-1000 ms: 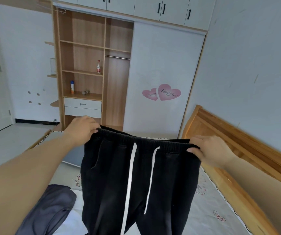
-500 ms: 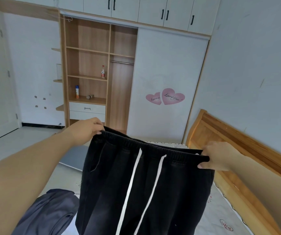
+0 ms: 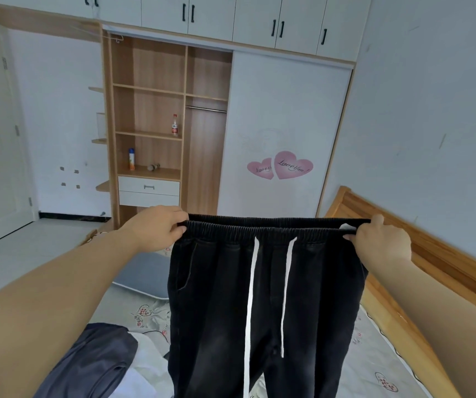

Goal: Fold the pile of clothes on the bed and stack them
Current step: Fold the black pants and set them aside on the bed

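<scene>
Pinched at both waistband ends: black trousers (image 3: 265, 305), left hand (image 3: 156, 228) and right hand (image 3: 380, 242) curled on the elastic, garment hanging unfolded above the bed (image 3: 374, 354). Dark grey garment (image 3: 93, 363) and white item (image 3: 147, 369) lie crumpled lower left. No folded stack in view. Judged early: fold not yet started.

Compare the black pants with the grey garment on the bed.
The black pants hang spread out, gripped at the waistband by the left hand and right hand; the grey garment lies crumpled and untouched. The pants carry white drawstrings; the grey garment shows none. Neither is folded yet.
</scene>
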